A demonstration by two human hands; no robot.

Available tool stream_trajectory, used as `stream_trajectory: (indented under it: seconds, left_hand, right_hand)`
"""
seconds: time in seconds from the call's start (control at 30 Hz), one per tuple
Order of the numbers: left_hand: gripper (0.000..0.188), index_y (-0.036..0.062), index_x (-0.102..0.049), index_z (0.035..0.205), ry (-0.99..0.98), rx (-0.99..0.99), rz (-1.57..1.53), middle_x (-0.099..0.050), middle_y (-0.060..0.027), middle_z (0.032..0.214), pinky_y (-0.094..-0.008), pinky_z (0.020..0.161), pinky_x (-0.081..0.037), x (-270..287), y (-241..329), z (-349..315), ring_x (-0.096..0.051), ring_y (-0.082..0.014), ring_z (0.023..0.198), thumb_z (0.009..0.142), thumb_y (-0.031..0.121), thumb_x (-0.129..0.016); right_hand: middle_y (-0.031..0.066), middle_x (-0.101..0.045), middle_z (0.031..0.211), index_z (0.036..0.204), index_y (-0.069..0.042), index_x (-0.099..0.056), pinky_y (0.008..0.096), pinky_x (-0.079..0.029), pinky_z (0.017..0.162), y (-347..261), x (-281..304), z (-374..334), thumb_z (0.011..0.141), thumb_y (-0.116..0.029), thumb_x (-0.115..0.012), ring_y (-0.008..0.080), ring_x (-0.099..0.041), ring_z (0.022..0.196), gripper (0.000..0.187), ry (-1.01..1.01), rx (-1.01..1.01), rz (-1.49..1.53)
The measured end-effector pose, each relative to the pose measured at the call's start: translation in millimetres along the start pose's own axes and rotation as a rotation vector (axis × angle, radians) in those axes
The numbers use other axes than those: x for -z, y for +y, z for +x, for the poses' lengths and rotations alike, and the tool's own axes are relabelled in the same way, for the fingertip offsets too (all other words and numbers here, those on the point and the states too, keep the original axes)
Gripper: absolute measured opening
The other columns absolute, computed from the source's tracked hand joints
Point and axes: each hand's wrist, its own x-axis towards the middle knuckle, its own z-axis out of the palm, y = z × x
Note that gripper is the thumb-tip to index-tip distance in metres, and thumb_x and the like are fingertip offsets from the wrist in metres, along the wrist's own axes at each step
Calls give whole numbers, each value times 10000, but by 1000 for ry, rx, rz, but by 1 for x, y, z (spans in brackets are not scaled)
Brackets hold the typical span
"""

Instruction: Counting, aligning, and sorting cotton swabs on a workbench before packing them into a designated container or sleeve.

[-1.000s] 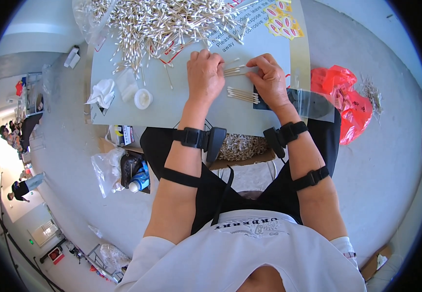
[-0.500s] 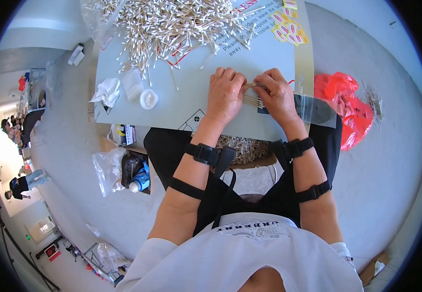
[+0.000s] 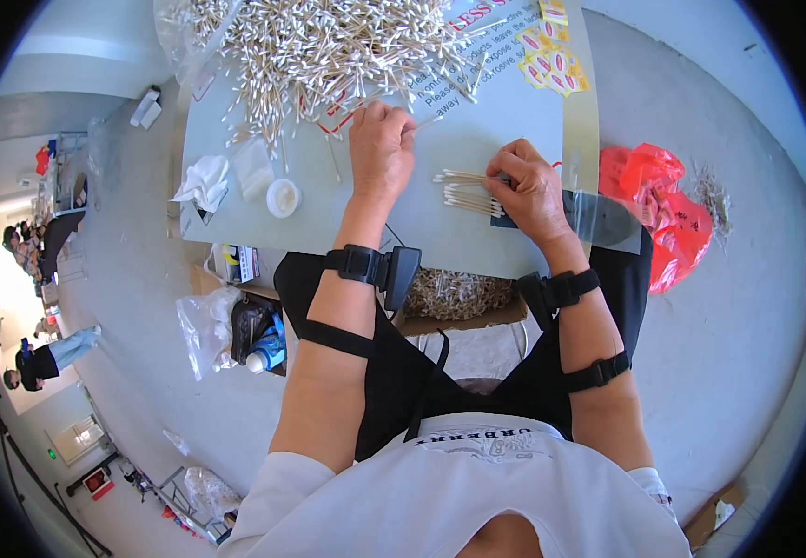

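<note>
The fingers of the left hand (image 3: pixel 383 153) pinch a single cotton swab (image 3: pixel 429 122) near the large swab pile (image 3: pixel 329 65) on the bench (image 3: pixel 315 219). Those of the right hand (image 3: pixel 530 191) grip a few swabs (image 3: pixel 464 175) just beside a neat row of swabs (image 3: pixel 470 201), while a round white tub (image 3: pixel 283 198) stands left of both hands.

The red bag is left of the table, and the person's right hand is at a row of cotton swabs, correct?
Not quite: the head view shows the red bag right of the table; the right hand is at the row of cotton swabs.
</note>
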Motion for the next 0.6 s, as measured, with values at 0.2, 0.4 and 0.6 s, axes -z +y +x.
stream_trajectory:
  seconds: [0.2, 0.4, 0.6]
  left_hand:
    - [382, 142, -670, 1020, 141, -88, 143, -542, -55, 1030, -400, 877, -411, 6, -5, 29, -491, -286, 1008, 679, -28, -699]
    - [289, 180, -717, 910, 71, -250, 155, -546, -29, 1015, -410, 871, -399, 3, -9, 53, -477, -262, 1017, 674, 12, -716]
    - [145, 148, -693, 828, 2, -302, 211, -571, 8, 965, -392, 861, -408, -3, -6, 75, -493, -251, 990, 704, 84, -735]
  right_hand:
    - [69, -585, 872, 782, -60, -628, 350, -498, 665, -1, 1, 2, 716, -138, -730, 268, -616, 734, 145, -29, -24, -29]
    - [66, -581, 855, 774, -60, -630, 343, -492, 658, -1, 1, 2, 725, -164, -737, 262, -607, 718, 157, -34, -83, 26]
    - [63, -585, 849, 767, -65, -638, 352, -488, 661, 0, -1, 3, 742, -184, -713, 259, -610, 726, 143, -1, -31, 7]
